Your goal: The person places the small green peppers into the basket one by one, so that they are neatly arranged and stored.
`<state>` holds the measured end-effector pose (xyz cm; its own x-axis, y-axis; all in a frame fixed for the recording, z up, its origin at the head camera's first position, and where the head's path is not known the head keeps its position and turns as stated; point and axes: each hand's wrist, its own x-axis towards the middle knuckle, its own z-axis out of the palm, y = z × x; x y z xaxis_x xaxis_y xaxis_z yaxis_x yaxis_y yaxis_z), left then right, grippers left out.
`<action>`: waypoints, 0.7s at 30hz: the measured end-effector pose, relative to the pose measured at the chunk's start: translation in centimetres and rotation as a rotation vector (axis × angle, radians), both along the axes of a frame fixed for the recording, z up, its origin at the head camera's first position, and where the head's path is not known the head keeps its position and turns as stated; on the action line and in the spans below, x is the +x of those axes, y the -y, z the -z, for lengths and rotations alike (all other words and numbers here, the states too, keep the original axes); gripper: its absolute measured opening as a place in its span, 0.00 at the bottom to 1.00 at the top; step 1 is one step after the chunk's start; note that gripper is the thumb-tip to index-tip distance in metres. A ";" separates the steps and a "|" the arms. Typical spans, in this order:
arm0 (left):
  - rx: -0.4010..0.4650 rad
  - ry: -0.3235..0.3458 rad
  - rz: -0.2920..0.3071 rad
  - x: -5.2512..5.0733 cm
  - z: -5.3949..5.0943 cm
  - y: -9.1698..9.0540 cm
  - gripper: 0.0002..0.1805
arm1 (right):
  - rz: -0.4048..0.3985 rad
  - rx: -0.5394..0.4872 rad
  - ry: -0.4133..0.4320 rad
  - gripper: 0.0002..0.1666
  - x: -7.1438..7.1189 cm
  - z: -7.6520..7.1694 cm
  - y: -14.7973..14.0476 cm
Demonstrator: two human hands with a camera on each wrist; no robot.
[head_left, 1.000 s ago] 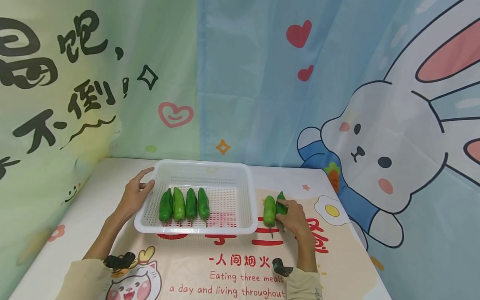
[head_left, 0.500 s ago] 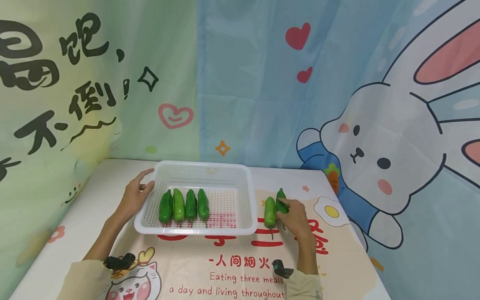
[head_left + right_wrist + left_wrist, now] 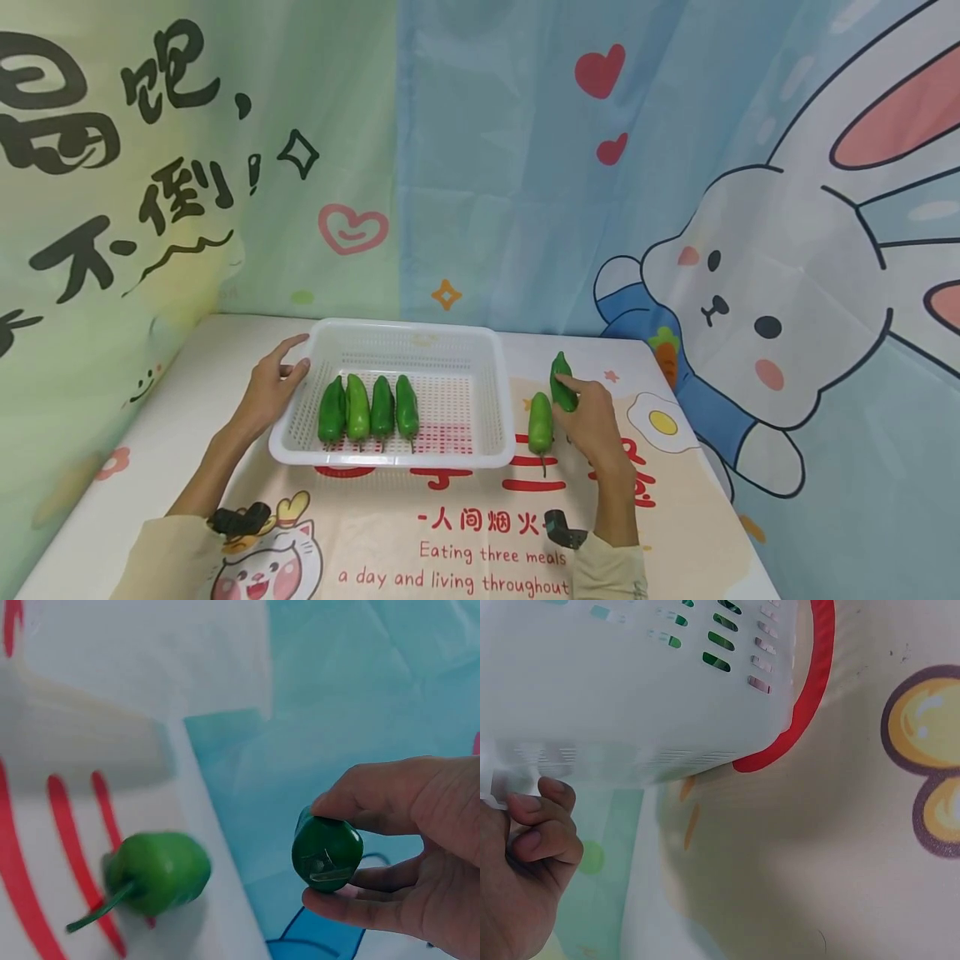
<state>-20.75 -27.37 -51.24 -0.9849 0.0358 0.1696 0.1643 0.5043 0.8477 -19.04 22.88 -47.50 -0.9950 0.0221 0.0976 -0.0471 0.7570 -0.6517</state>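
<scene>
My right hand (image 3: 595, 425) pinches a dark green pepper (image 3: 560, 368) between thumb and fingers, to the right of the basket. In the right wrist view this pepper (image 3: 327, 855) appears end-on, raised off the table. Just left of it a lighter green pepper (image 3: 539, 423) lies on the table, its stem toward me. My left hand (image 3: 272, 392) holds the left rim of a white perforated plastic basket (image 3: 390, 461). From the left wrist, curled fingers (image 3: 551, 832) show at the basket's side. Several green peppers (image 3: 382, 408) stand in a row in the basket's left half.
A table (image 3: 420, 533) with a printed cloth bears the basket. Behind it hangs a patterned curtain (image 3: 480, 208) along the table's back edge. Bare basket floor (image 3: 446, 408) shows to the right of the row of peppers.
My right hand has moved the dark green pepper up and away from me, apart from the lighter one. The left hand, basket and row of peppers have stayed put.
</scene>
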 end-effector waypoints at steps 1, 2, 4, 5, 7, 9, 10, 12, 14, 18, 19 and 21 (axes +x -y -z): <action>0.002 -0.001 0.001 0.0 0.0 0.0 0.32 | -0.004 0.002 -0.012 0.32 0.0 -0.3 0.2; 0.003 -0.004 0.002 0.0 0.0 0.0 0.32 | -0.008 0.005 -0.018 0.32 0.1 -0.7 0.5; 0.001 -0.008 0.001 0.0 0.1 0.1 0.32 | -0.019 0.012 -0.031 0.32 0.2 -1.4 1.0; 0.002 -0.009 -0.001 0.0 0.1 0.1 0.32 | -0.027 0.012 -0.034 0.32 0.2 -1.7 1.2; 0.002 -0.014 -0.007 -0.1 0.1 0.1 0.32 | -0.042 0.010 -0.039 0.33 0.3 -2.4 1.7; 0.002 -0.017 -0.008 -0.1 0.1 0.1 0.32 | -0.056 0.007 -0.036 0.33 0.4 -3.0 2.2; 0.003 -0.019 -0.009 -0.2 0.1 0.1 0.32 | -0.062 0.002 -0.034 0.33 0.4 -3.2 2.5; 0.006 -0.019 -0.007 -0.2 0.1 0.1 0.32 | -0.075 -0.008 -0.032 0.33 0.5 -3.6 3.0; 0.008 -0.016 -0.004 -0.2 0.1 0.1 0.32 | -0.083 -0.016 -0.027 0.33 0.5 -3.8 3.4; 0.010 -0.011 -0.005 -0.2 0.1 0.0 0.32 | -0.092 -0.040 -0.022 0.34 0.6 -4.1 4.4; 0.011 -0.012 -0.005 -0.1 0.1 0.0 0.32 | -0.094 -0.043 -0.019 0.34 0.7 -4.1 4.7; 0.008 -0.013 -0.007 -0.1 0.1 0.1 0.32 | -0.099 -0.051 -0.017 0.34 0.7 -4.2 5.2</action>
